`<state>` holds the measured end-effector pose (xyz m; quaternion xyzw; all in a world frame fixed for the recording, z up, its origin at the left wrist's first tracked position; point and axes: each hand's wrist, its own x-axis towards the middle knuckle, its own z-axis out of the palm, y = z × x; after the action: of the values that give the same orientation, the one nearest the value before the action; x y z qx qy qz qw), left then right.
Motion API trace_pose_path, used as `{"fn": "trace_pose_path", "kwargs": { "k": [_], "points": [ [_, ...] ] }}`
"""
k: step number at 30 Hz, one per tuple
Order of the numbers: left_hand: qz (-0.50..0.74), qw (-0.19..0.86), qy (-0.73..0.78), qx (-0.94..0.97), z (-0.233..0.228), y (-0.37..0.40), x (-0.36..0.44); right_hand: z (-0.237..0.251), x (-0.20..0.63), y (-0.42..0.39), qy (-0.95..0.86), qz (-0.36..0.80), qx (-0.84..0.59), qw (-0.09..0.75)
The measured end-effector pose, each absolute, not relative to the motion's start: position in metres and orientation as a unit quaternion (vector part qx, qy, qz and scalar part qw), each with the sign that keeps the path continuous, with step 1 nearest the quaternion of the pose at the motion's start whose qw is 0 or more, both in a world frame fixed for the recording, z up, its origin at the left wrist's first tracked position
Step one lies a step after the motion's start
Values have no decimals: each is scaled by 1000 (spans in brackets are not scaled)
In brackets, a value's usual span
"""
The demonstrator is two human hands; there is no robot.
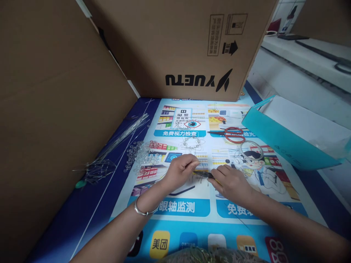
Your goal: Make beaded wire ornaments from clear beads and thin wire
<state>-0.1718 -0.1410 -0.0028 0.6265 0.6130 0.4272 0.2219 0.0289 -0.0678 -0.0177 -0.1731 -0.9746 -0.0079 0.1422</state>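
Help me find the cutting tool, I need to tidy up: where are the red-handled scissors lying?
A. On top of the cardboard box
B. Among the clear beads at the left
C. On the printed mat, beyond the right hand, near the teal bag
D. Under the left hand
C: the red-handled scissors lie flat on the printed mat, beyond the right hand, beside the teal bag.

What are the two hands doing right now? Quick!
Left hand: closed, pinching a thin wire.
Right hand: closed around small dark pliers, tip at the wire.
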Motion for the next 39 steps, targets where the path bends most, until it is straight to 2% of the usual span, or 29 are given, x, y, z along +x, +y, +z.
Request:
{"fn": "trace_pose_path", "kwargs": {
  "k": [6, 13, 22, 28, 39],
  "points": [
    [428, 269, 593, 627, -5, -138, -177, -17, 28, -69, -973, 39, -201, 106],
    [423, 284, 594, 623, -7, -138, -178, -15, 28, -69, -970, 84, -205, 99],
    [425, 294, 582, 628, -6, -137, -177, -10, 27, -70, -964, 132, -225, 47],
    [402, 339, 562, 638, -5, -135, -180, -12, 28, -70, -971, 105, -208, 48],
    [343, 302, 541, 706, -4, -136, -178, -12, 30, -72, -975, 91, -201, 31]
  ]
}}
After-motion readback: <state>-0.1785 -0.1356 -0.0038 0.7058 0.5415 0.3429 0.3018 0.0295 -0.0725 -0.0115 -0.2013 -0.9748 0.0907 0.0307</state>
